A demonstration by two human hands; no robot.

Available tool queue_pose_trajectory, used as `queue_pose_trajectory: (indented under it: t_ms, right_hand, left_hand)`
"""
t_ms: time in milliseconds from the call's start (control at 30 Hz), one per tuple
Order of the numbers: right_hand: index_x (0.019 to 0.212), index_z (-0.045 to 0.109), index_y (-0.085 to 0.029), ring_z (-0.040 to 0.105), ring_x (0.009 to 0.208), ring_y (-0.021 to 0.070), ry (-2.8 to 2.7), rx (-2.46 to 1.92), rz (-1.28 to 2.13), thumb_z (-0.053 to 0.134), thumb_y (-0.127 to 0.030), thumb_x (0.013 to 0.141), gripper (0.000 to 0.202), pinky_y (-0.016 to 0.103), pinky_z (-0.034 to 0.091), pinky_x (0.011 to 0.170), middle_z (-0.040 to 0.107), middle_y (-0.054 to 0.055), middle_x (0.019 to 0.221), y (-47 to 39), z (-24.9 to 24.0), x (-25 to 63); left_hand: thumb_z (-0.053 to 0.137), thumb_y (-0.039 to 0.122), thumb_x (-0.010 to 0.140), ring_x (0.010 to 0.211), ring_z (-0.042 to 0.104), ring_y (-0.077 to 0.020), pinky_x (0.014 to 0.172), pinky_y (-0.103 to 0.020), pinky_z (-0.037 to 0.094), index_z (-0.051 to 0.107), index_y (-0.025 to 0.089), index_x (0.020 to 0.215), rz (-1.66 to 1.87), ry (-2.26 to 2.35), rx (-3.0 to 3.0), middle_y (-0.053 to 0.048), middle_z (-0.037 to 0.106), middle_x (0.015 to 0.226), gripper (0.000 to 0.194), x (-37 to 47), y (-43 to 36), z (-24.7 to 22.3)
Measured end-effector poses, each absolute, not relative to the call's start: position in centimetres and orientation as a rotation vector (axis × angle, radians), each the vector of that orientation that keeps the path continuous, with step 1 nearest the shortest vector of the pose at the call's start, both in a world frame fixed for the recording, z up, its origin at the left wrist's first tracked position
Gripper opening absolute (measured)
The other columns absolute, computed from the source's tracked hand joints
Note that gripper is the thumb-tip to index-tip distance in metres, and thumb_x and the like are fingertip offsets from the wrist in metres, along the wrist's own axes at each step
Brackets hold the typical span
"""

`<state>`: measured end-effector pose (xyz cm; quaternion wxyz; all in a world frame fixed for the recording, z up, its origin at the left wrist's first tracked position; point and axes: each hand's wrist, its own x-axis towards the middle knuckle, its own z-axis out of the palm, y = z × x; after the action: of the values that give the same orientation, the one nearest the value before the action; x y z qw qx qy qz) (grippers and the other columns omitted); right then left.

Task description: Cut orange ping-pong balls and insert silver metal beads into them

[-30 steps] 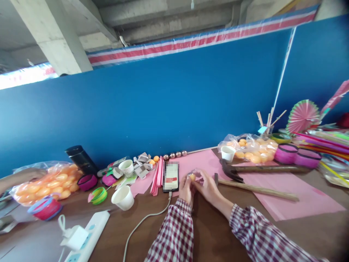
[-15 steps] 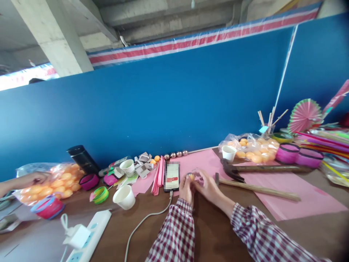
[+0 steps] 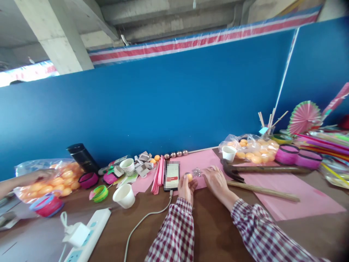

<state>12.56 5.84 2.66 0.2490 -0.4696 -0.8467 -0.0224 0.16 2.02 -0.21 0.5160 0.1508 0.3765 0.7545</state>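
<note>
Low in the middle of the head view, my left hand (image 3: pixel 187 189) is closed around a small orange ping-pong ball (image 3: pixel 189 177), held in the fingertips. Just right of it, a small cluster of shiny silvery bits (image 3: pixel 196 172) lies on the pink paper (image 3: pixel 203 158); they are too small to name. My right hand (image 3: pixel 216 181) reaches over the paper, palm down, fingers stretched out at the right side of this cluster. It hides the head of the small hammer, whose wooden handle (image 3: pixel 264 191) runs off to the right. A phone (image 3: pixel 171 176) on a cable lies left of my left hand.
At the right lie a claw hammer (image 3: pixel 269 169), a white cup (image 3: pixel 229 153) and a bag of orange balls (image 3: pixel 257 149). Several steel balls (image 3: pixel 180 154) line the back. Leftward stand paper cups (image 3: pixel 124 196), a power strip (image 3: pixel 94 233) and another person's hand (image 3: pixel 45 174) over a bag.
My right hand has left the ball and moved right, down to the silvery bits on the paper. The left hand keeps the ball in nearly the same spot.
</note>
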Motion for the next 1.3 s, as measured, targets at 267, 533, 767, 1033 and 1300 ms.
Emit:
queue_pose_trajectory:
  t_ms: [267,533,767,1033,1300]
  right_hand:
    - [0.087,0.060,-0.022,0.046,0.093,0.0178,-2.398,-1.299,-0.042,0.039,-0.023,0.085,0.022,0.027,0.029,0.078,0.063,0.005,0.088,6.07,2.19,12.15]
    - [0.088,0.059,-0.021,0.047,0.090,0.0171,-2.402,-1.303,-0.022,0.035,-0.024,0.086,0.024,0.026,0.029,0.077,0.062,0.006,0.088,6.22,2.02,12.15]
    - [0.092,0.058,-0.022,0.047,0.092,0.0172,-2.391,-1.294,-0.029,0.037,-0.019,0.085,0.023,0.027,0.029,0.076,0.062,0.005,0.088,6.24,1.88,12.32]
    - [0.095,0.059,-0.022,0.048,0.090,0.0169,-2.424,-1.314,0.021,0.037,-0.021,0.085,0.024,0.026,0.029,0.074,0.062,0.005,0.090,6.07,2.29,12.27]
    - [0.095,0.057,-0.022,0.048,0.086,0.0173,-2.412,-1.336,-0.027,0.041,-0.018,0.082,0.021,0.027,0.029,0.072,0.061,0.005,0.086,5.89,2.48,12.18]
  left_hand:
    - [0.060,0.035,0.069,0.057,0.060,-0.0116,0.054,-0.024,0.050,0.050,0.014,0.090,1.717,0.958,0.483,-0.004,0.060,0.073,0.031,0.44,1.84,-0.15]
    - [0.061,0.034,0.068,0.057,0.060,-0.0111,0.054,-0.023,0.050,0.051,0.014,0.091,1.679,0.991,0.499,-0.004,0.060,0.073,0.032,0.57,1.66,0.35]
    - [0.062,0.034,0.067,0.055,0.058,-0.0102,0.053,-0.023,0.050,0.052,0.013,0.090,1.676,1.001,0.501,-0.004,0.060,0.072,0.032,0.74,1.48,0.74]
    - [0.061,0.032,0.069,0.055,0.059,-0.0099,0.053,-0.022,0.049,0.051,0.014,0.092,1.672,0.996,0.499,-0.004,0.060,0.074,0.031,0.77,1.56,0.53]
    - [0.062,0.032,0.068,0.056,0.059,-0.0099,0.053,-0.021,0.049,0.053,0.013,0.093,1.668,0.994,0.500,-0.004,0.060,0.074,0.032,0.79,1.54,0.67]
